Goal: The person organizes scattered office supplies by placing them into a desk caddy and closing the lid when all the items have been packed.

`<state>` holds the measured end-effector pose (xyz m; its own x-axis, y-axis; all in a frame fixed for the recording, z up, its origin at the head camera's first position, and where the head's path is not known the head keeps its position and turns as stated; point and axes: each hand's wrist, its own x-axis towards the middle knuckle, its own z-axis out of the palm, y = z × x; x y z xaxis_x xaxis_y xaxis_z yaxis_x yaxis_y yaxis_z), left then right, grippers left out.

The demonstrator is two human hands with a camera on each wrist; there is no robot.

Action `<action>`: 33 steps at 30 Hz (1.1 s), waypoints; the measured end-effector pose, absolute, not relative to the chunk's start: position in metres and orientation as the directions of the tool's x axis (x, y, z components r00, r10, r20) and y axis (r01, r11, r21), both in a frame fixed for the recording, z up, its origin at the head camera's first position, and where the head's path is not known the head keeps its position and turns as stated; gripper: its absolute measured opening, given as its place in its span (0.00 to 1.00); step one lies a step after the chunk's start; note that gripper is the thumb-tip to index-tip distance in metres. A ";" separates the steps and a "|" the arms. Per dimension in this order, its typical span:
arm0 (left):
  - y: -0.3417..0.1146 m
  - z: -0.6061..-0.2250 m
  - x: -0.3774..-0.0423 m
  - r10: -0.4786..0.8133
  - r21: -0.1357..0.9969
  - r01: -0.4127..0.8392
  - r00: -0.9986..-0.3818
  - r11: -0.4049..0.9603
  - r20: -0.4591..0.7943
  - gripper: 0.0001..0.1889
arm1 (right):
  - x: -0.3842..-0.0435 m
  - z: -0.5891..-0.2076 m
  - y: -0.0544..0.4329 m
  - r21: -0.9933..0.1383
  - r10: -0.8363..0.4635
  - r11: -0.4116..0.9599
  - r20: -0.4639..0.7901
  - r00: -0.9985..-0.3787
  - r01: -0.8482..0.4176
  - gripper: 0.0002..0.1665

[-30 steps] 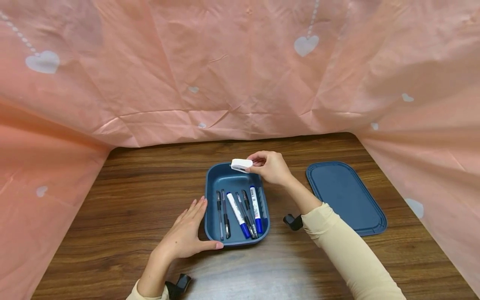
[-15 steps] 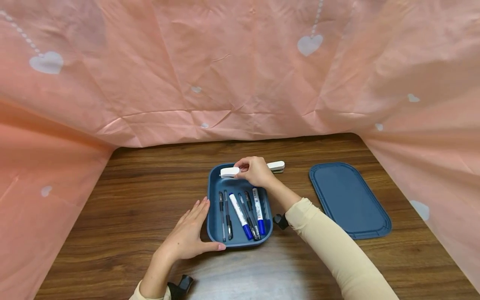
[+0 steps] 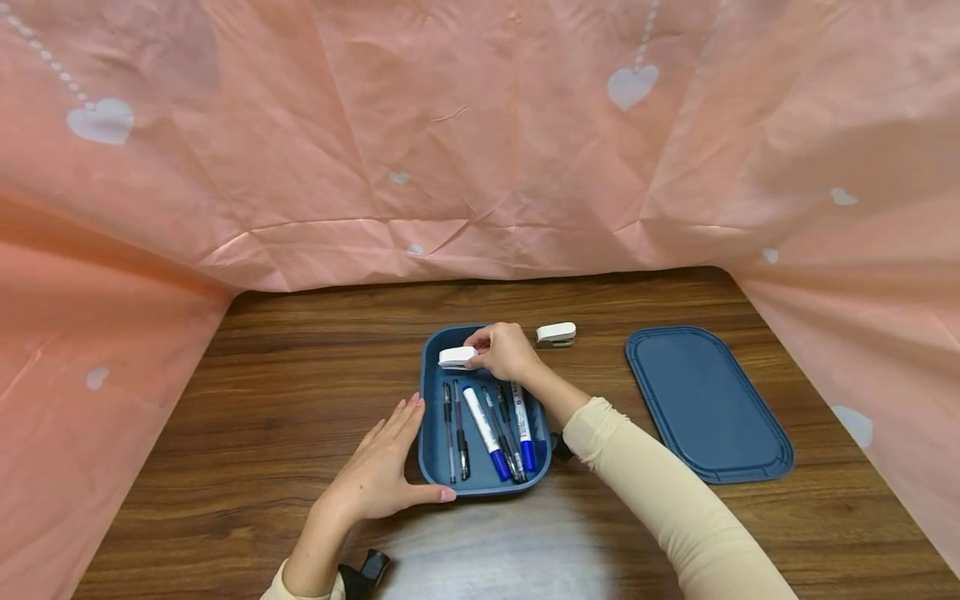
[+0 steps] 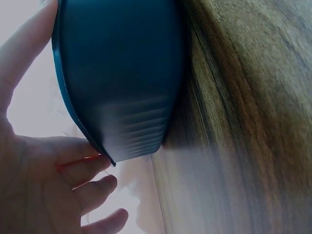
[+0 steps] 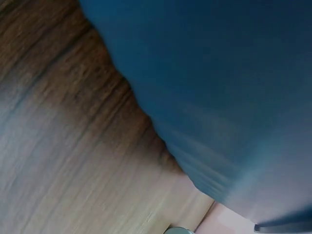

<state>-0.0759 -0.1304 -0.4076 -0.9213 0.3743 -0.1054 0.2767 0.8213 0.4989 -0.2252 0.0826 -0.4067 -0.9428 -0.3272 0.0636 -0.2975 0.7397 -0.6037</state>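
Note:
A white stapler (image 3: 457,357) is pinched between the thumb and fingers of my right hand (image 3: 504,350), low over the far end of the blue box (image 3: 424,442). Inside the box lie several black-capped pens (image 3: 461,442) and two white markers (image 3: 486,433) with blue ends. My left hand (image 3: 382,471) touches the box's near left corner, fingers extended along the side and thumb at the front rim. In the left wrist view the fingers (image 4: 92,190) are loosely spread at the rim. The right wrist view shows mostly the box's outer wall (image 5: 195,97); the hand is out of that frame.
Another white stapler (image 3: 556,334) rests on the wooden table (image 3: 300,358) just behind and right of the box. A flat blue lid (image 3: 708,404) lies farther right. Pink heart-patterned cloth (image 3: 480,167) hangs around the back and sides.
My right hand has moved the held stapler left and down into the far end of the box. The second stapler, hidden earlier, now shows beyond the hand. My left hand keeps its place on the box.

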 end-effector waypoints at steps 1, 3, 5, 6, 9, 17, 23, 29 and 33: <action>-0.130 -0.408 -0.076 0.376 0.498 0.279 -0.921 0.821 -0.103 0.63 | -0.226 -0.408 0.082 -0.604 -0.328 0.740 0.063 -0.943 -0.297 0.15; -0.131 -0.408 -0.076 0.377 0.499 0.281 -0.921 0.820 -0.101 0.63 | -0.226 -0.410 0.082 -0.604 -0.328 0.739 0.064 -0.943 -0.298 0.14; -0.131 -0.408 -0.076 0.378 0.499 0.283 -0.920 0.819 -0.099 0.63 | -0.227 -0.412 0.082 -0.613 -0.321 0.736 0.058 -0.945 -0.288 0.14; -0.131 -0.408 -0.076 0.378 0.500 0.283 -0.921 0.819 -0.098 0.63 | -0.228 -0.413 0.082 -0.617 -0.318 0.734 0.056 -0.947 -0.283 0.14; -0.131 -0.408 -0.075 0.378 0.501 0.283 -0.921 0.818 -0.097 0.63 | -0.229 -0.416 0.082 -0.627 -0.310 0.731 0.043 -0.950 -0.267 0.15; -0.131 -0.407 -0.075 0.377 0.510 0.276 -0.920 0.815 -0.106 0.63 | -0.229 -0.420 0.078 -0.618 -0.323 0.737 0.036 -0.946 -0.275 0.14; -0.131 -0.408 -0.075 0.376 0.509 0.273 -0.920 0.816 -0.109 0.63 | -0.228 -0.422 0.076 -0.613 -0.356 0.724 0.063 -0.932 -0.317 0.14; -0.131 -0.408 -0.076 0.374 0.512 0.267 -0.920 0.817 -0.117 0.63 | -0.229 -0.426 0.075 -0.623 -0.344 0.722 0.055 -0.937 -0.301 0.14; -0.131 -0.408 -0.076 0.372 0.514 0.261 -0.920 0.817 -0.123 0.63 | -0.230 -0.428 0.075 -0.633 -0.332 0.723 0.036 -0.943 -0.279 0.14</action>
